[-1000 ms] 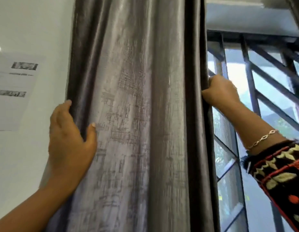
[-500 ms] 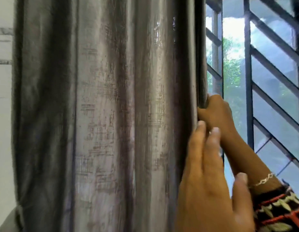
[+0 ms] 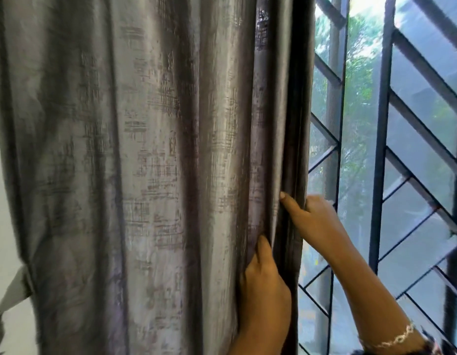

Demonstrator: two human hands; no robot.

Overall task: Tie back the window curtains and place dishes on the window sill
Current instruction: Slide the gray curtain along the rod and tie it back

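so the grey curtain (image 3: pixel 145 175) hangs bunched to the left of the barred window (image 3: pixel 381 175), right hand (image 3: pixel 314 221) pinching its dark edge with thumb in front, left hand (image 3: pixel 266 285) just below, its grip wrapped round the neighbouring fold, fingers hidden behind the fabric

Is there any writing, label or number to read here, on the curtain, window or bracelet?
None.
The curtain bears only a woven crosshatch pattern, no letters.
The window bars and the bracelet show no writing.
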